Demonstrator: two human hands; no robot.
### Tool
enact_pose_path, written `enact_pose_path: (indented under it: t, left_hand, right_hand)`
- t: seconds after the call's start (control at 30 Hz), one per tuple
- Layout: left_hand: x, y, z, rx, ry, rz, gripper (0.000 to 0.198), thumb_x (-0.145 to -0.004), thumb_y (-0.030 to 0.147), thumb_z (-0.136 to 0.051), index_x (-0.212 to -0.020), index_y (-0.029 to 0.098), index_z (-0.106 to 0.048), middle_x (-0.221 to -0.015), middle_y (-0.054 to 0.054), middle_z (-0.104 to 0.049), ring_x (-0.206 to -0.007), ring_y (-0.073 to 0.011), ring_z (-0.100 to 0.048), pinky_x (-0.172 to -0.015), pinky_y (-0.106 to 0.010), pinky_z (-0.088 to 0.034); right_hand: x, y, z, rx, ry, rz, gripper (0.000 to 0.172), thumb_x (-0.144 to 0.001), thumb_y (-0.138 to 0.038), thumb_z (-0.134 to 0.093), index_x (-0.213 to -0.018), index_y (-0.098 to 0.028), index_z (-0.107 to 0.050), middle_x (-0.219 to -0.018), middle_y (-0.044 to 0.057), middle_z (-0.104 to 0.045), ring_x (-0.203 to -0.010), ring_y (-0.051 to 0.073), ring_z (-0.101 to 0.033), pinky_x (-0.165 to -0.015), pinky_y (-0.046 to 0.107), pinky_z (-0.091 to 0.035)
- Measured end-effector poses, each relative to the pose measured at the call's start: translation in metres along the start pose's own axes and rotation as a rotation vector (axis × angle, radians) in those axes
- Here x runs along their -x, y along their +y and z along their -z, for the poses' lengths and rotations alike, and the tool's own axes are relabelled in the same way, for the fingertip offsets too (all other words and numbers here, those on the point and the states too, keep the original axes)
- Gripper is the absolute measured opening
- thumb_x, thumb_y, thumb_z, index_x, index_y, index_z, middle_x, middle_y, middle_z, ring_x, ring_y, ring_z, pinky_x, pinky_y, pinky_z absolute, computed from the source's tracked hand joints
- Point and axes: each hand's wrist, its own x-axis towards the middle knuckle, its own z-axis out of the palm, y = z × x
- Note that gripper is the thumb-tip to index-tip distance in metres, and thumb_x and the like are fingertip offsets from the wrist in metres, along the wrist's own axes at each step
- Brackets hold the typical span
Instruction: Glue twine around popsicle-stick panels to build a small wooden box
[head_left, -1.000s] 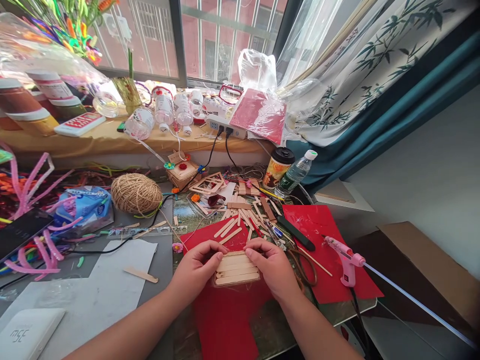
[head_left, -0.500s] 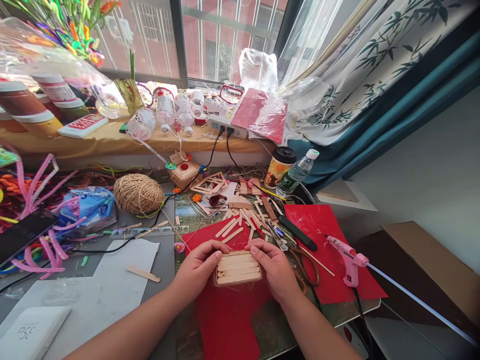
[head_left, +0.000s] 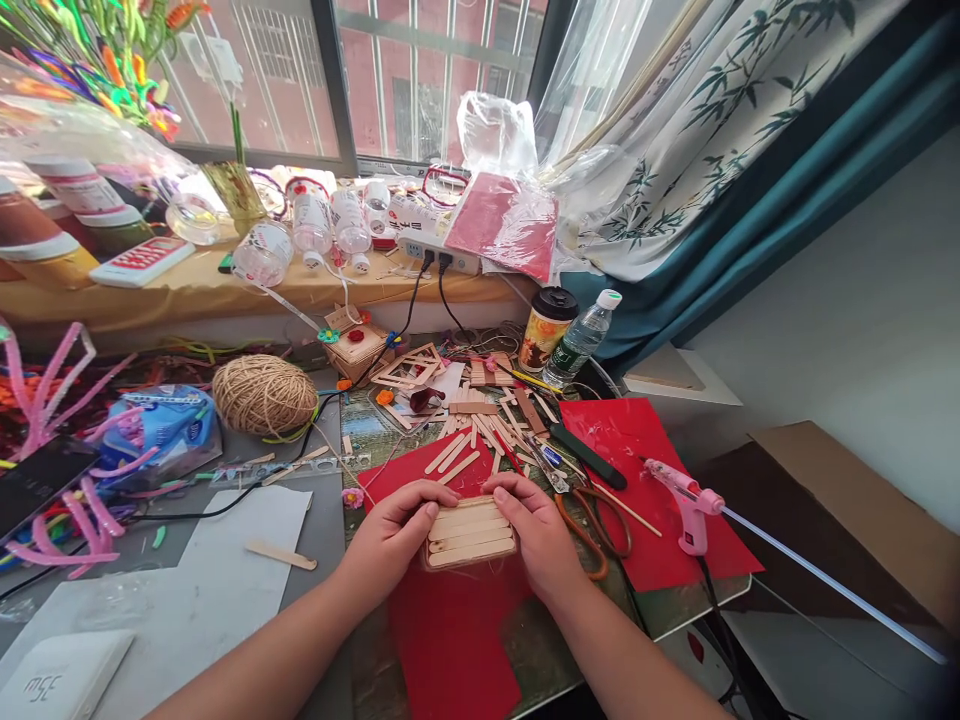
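Note:
A small panel of wooden craft sticks (head_left: 468, 533) laid side by side rests on a red sheet of paper (head_left: 450, 620) in the middle of the desk. My left hand (head_left: 390, 538) grips its left end, fingers curled over the top edge. My right hand (head_left: 538, 535) grips its right end the same way. Loose craft sticks (head_left: 480, 430) lie in a heap just beyond the panel.
A pink glue gun (head_left: 684, 495) lies on a second red sheet (head_left: 637, 440) at the right, with scissors (head_left: 592, 510) and a black knife (head_left: 585, 452) between. A twine ball (head_left: 262, 394), pipe cleaners (head_left: 52, 440), a cup (head_left: 548, 328) and a bottle (head_left: 582, 340) stand behind. White paper (head_left: 217, 560) at left.
Both hands keep hold of the stick panel; the fingers shift only slightly. The view has drifted a little, so everything sits slightly further left and up.

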Motion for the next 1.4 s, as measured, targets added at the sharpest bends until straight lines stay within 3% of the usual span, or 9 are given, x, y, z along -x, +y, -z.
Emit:
enact_pose_path:
  t: [0.23, 0.5, 0.6, 0.7, 0.87, 1.03, 1.1, 1.23, 1.4]
  left_hand:
    - [0.002, 0.0, -0.002, 0.025, -0.001, 0.083, 0.032, -0.101, 0.047, -0.06, -0.111, 0.021, -0.076, -0.116, -0.008, -0.077, -0.109, -0.0272, -0.069, -0.094, -0.035, -0.054]
    - [0.005, -0.005, -0.003, 0.095, -0.045, 0.052, 0.047, -0.106, 0.062, -0.052, -0.121, 0.022, -0.072, -0.125, -0.01, -0.073, -0.12, -0.0295, -0.067, -0.106, -0.04, -0.051]
    - [0.009, -0.01, -0.003, 0.179, -0.179, -0.03, 0.072, -0.09, 0.071, -0.073, -0.142, 0.024, -0.059, -0.142, -0.014, -0.064, -0.135, -0.0347, -0.061, -0.113, -0.044, -0.05]
    - [0.011, -0.017, -0.005, 0.067, -0.227, -0.043, 0.098, -0.068, 0.051, -0.1, -0.149, 0.028, -0.049, -0.148, -0.014, -0.059, -0.138, -0.0355, -0.06, -0.115, -0.045, -0.05]
    - [0.01, -0.026, -0.006, -0.074, -0.149, -0.056, 0.08, -0.074, 0.035, -0.097, -0.14, 0.029, -0.053, -0.136, -0.011, -0.068, -0.123, -0.0312, -0.07, -0.104, -0.044, -0.058]
    - [0.005, -0.019, 0.003, -0.34, 0.163, -0.444, 0.062, -0.083, 0.024, -0.088, -0.136, 0.032, -0.057, -0.148, -0.012, -0.059, -0.146, -0.034, -0.052, -0.124, -0.055, -0.04]
    - [0.003, -0.016, 0.007, -0.417, 0.23, -0.492, 0.06, -0.083, 0.02, -0.086, -0.135, 0.033, -0.057, -0.153, -0.013, -0.054, -0.151, -0.036, -0.045, -0.126, -0.059, -0.037]
    - [0.004, -0.016, 0.009, -0.374, 0.114, -0.488, 0.063, -0.082, 0.018, -0.085, -0.136, 0.033, -0.055, -0.155, -0.014, -0.05, -0.152, -0.0363, -0.045, -0.123, -0.056, -0.042]
    - [0.009, -0.018, 0.003, -0.336, 0.017, -0.432, 0.08, -0.081, 0.014, -0.083, -0.148, 0.032, -0.041, -0.159, -0.018, -0.046, -0.154, -0.0385, -0.044, -0.125, -0.059, -0.04]
  right_hand:
    - [0.002, 0.006, -0.004, 0.015, 0.009, 0.059, 0.025, -0.098, -0.048, -0.072, -0.096, -0.024, -0.078, -0.099, 0.003, -0.07, -0.089, 0.021, -0.057, -0.08, 0.029, -0.047]
    - [0.002, 0.006, -0.003, 0.047, 0.016, 0.077, 0.025, -0.099, -0.049, -0.071, -0.097, -0.025, -0.077, -0.096, 0.002, -0.07, -0.087, 0.021, -0.06, -0.078, 0.029, -0.049]
    - [0.002, 0.002, -0.001, 0.088, 0.026, 0.089, 0.026, -0.098, -0.05, -0.074, -0.096, -0.025, -0.079, -0.095, 0.002, -0.071, -0.088, 0.022, -0.062, -0.08, 0.031, -0.05]
    - [0.003, -0.002, 0.003, 0.148, 0.04, 0.116, 0.027, -0.095, -0.051, -0.078, -0.094, -0.024, -0.081, -0.097, 0.004, -0.074, -0.093, 0.023, -0.065, -0.087, 0.033, -0.051]
    - [-0.002, 0.003, 0.012, 0.197, 0.175, 0.143, 0.035, -0.095, -0.058, -0.077, -0.09, -0.023, -0.08, -0.1, 0.006, -0.077, -0.098, 0.026, -0.069, -0.094, 0.038, -0.053]
    - [-0.008, 0.015, 0.021, 0.239, 0.357, 0.146, 0.042, -0.098, -0.06, -0.071, -0.117, -0.023, -0.077, -0.114, 0.01, -0.078, -0.106, 0.029, -0.071, -0.099, 0.047, -0.055]
    - [-0.005, 0.015, 0.02, 0.359, 0.335, 0.242, 0.042, -0.099, -0.055, -0.071, -0.126, -0.023, -0.076, -0.135, 0.013, -0.073, -0.13, 0.033, -0.064, -0.115, 0.052, -0.047]
    - [0.007, 0.009, 0.011, 0.53, 0.121, 0.444, 0.045, -0.108, -0.048, -0.06, -0.149, -0.03, -0.063, -0.164, 0.011, -0.052, -0.155, 0.034, -0.044, -0.13, 0.06, -0.031]
    - [0.018, 0.012, -0.005, 0.435, -0.13, 0.287, 0.064, -0.108, -0.053, -0.058, -0.166, -0.033, -0.042, -0.169, 0.01, -0.049, -0.154, 0.035, -0.048, -0.127, 0.057, -0.042]
